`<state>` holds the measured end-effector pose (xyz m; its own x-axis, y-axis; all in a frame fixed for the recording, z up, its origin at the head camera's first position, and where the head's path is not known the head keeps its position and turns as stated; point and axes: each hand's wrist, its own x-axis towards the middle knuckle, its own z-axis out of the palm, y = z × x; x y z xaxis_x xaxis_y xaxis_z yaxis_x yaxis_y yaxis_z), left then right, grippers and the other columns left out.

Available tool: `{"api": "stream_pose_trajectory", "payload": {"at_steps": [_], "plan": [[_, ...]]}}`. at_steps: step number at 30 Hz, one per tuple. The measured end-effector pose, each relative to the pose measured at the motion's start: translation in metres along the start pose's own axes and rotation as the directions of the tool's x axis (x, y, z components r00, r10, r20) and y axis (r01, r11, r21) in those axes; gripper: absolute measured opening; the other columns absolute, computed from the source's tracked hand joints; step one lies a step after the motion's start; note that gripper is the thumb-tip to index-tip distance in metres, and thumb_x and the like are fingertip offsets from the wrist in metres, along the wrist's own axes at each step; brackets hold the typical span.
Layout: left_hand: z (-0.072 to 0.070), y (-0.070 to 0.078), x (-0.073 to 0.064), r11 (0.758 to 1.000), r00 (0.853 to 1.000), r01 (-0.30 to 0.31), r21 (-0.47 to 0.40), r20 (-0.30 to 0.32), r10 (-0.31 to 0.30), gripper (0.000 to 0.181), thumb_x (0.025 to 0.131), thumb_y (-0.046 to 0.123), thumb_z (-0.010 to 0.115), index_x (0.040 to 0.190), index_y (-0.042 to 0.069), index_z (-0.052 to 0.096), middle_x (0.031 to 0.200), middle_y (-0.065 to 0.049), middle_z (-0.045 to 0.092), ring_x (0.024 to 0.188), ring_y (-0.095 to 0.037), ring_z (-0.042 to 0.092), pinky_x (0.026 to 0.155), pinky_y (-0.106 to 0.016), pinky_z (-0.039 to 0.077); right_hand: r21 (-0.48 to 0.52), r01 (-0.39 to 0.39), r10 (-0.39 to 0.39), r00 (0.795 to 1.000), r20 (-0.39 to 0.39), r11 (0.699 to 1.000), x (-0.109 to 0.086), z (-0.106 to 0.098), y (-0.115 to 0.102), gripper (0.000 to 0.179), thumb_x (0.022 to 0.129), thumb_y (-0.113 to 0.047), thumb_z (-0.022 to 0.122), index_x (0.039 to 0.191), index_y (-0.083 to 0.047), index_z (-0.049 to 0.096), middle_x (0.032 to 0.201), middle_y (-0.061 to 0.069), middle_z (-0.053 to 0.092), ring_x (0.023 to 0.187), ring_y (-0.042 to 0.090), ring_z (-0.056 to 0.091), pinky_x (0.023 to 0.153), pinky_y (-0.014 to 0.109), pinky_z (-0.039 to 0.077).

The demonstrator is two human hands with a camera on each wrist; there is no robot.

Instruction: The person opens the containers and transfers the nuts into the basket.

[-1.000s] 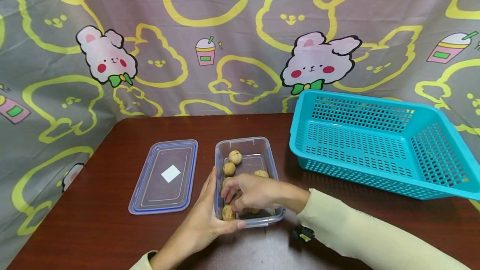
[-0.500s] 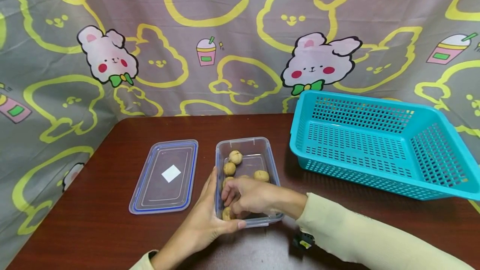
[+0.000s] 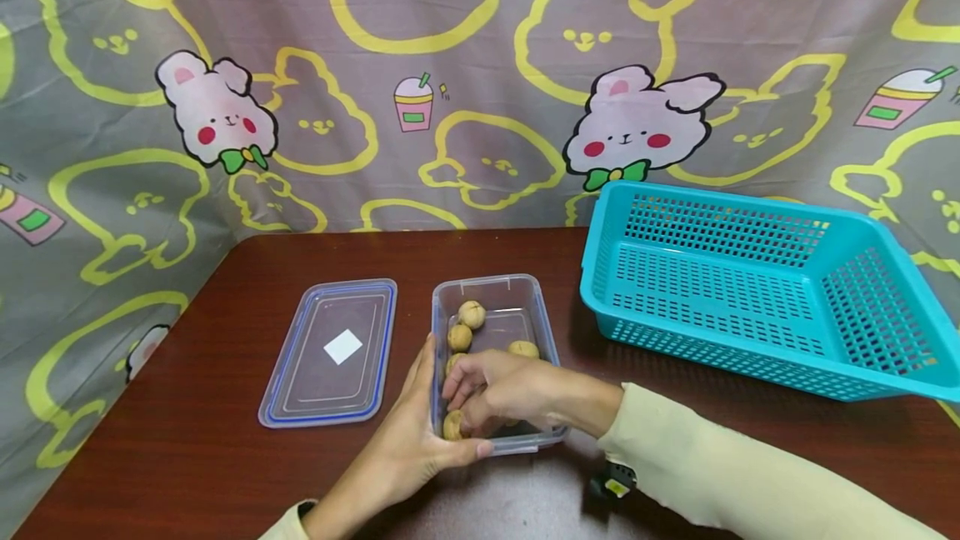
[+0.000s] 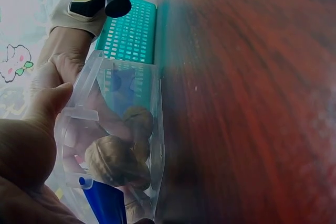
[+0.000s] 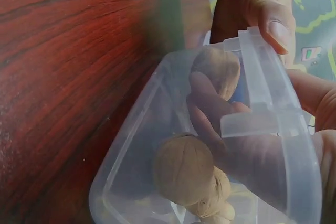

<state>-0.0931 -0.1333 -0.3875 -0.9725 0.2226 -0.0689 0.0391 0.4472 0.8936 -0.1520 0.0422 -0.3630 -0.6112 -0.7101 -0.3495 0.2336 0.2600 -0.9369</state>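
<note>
A clear rectangular plastic container (image 3: pixel 534 307) stands uncovered on the table. My left hand (image 3: pixel 408 432) grips its near left corner, thumb over the front rim and fingers along the left side. Inside, my right hand (image 3: pixel 498 394) has curled fingers, thumb and fingertips on a walnut (image 3: pixel 452 425) in the near left corner; the right wrist view shows this walnut (image 5: pixel 216 72) through the wall. Further walnuts (image 3: pixel 471 314) line the left side, and another walnut (image 3: pixel 522 349) lies to the right. The right hand hides part of the container floor.
To the left, a clear lid (image 3: pixel 311 390) with a blue seal and a white label (image 3: pixel 342 347) lies flat. A turquoise perforated basket (image 3: pixel 720 340) occupies the table's right side. Behind the dark wooden table (image 3: pixel 187 440) hangs a patterned curtain (image 3: pixel 495 90).
Inside the container, my right hand shifts slightly over the near left corner, and the walnut there has moved a little left. My left hand keeps its grip; lid and basket stay put.
</note>
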Motion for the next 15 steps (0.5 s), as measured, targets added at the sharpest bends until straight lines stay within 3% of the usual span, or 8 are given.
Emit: {"api": "stream_pose_trajectory", "payload": {"at_steps": [7, 15], "plan": [[0.0000, -0.0002, -0.0005, 1.000, 1.000, -0.005, -0.002, 0.002, 0.005, 0.145, 0.069, 0.033, 0.098, 0.169, 0.011, -0.005, 0.177, -0.015, 0.001, 0.162, -0.037, 0.008, 0.129, -0.061, 0.010, 0.041, -0.001, -0.001, 0.999, 0.037, 0.999, 0.0018, -0.0022, 0.0019, 0.029, 0.084, 0.012, 0.066, 0.112, 0.009, 0.061, 0.096, 0.006, 0.066, 0.081, 0.010, 0.061, 0.067, 0.019, 0.051], [-0.0002, 0.0013, -0.0009, 1.000, 1.000, 0.001, 0.005, 0.004, -0.001, 0.145, 0.069, 0.034, 0.098, 0.169, 0.011, -0.005, 0.178, -0.014, 0.000, 0.162, -0.037, 0.009, 0.129, -0.062, 0.012, 0.078, -0.008, 0.008, 1.000, -0.006, 0.997, 0.0018, -0.0015, 0.0015, 0.020, 0.086, 0.012, 0.070, 0.105, 0.006, 0.064, 0.083, 0.001, 0.066, 0.076, 0.009, 0.063, 0.065, 0.018, 0.052]]}}
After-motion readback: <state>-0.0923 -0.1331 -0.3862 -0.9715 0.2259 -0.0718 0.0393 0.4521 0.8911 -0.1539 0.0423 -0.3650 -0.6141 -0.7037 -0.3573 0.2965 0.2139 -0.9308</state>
